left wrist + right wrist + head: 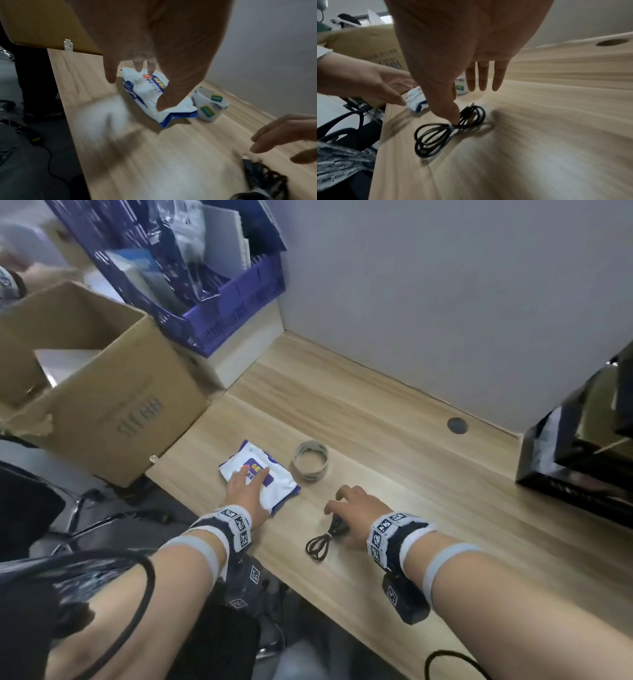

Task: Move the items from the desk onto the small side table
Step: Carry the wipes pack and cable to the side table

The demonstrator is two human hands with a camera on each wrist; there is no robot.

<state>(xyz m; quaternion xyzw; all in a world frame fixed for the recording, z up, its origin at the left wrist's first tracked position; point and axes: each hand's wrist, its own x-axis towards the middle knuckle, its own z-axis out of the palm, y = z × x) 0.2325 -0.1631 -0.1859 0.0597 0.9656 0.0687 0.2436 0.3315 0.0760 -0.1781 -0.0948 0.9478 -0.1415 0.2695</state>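
Wet-wipes pack (275, 477): soft, white with blue edging and an orange-and-blue label, lying flat on the wooden desk (394, 440) near its left end. Tape roll (310, 461): whitish, with green labels, standing on its rim just right of the pack. Black cable (323, 541): coiled, tied at the middle, lying flat near the front edge.

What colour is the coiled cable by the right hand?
Black cable, bound with a pale tie; clearest in the right wrist view.

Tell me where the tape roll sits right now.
In the head view the tape roll stands on the desk, just right of the wipes pack and beyond the right hand.
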